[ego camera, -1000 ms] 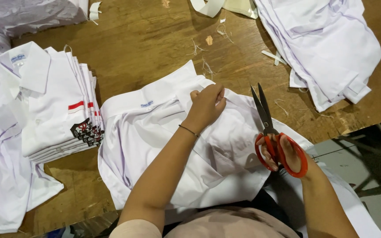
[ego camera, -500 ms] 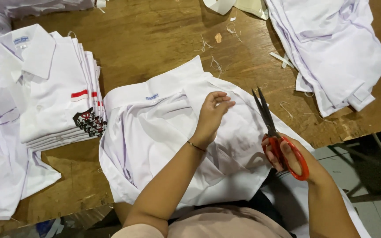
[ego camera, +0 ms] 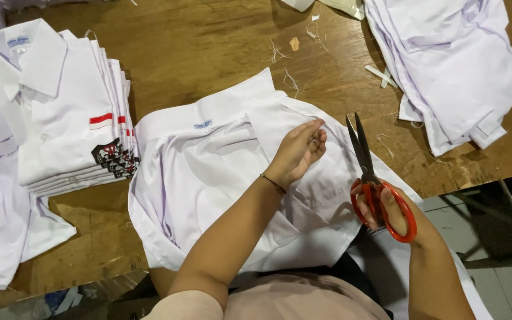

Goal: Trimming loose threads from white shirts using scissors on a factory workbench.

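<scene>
With the white shirt lying flat on the wooden table, the left hand is pinching its fabric while the right hand is gripping orange-handled scissors, best kept pointing away from those fingers.

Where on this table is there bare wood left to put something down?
The widest bare patch of the table lies between the stack of folded shirts, the open shirt and the heap of shirts, with only thread scraps. A smaller strip lies under the stack. Around the scissors it is crowded.
</scene>
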